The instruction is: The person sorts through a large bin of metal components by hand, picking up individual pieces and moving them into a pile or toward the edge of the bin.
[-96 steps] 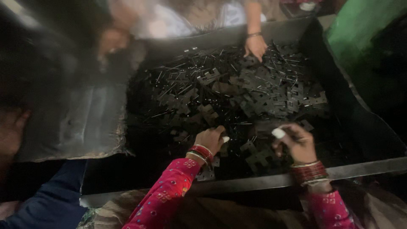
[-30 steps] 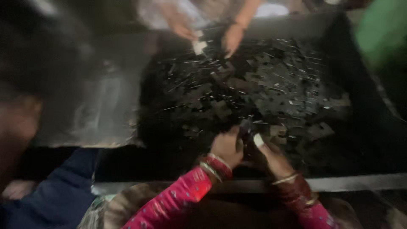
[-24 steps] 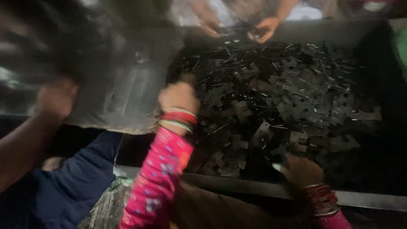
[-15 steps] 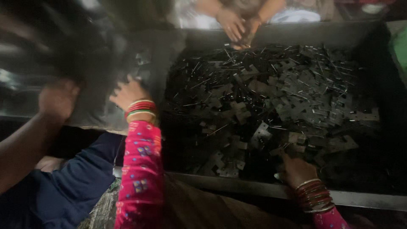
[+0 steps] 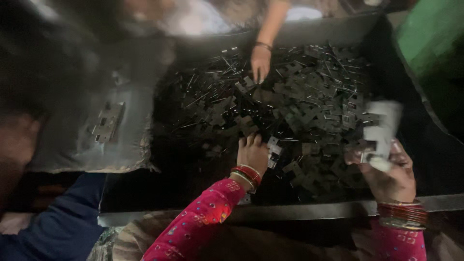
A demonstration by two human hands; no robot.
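the left hand (image 5: 252,153) lies palm down, fingers spread, on a heap of small dark metal plates (image 5: 309,101) filling a black tray (image 5: 270,211). the right hand (image 5: 389,171) is closed around a blurred pale piece (image 5: 384,130) near the tray's right edge. another person's hand (image 5: 260,62) reaches in from the far side.

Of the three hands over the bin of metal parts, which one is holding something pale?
The right hand, at the bin's near right edge, grips a pale, blurred object. The left hand and the other person's hand only touch the dark metal plates.
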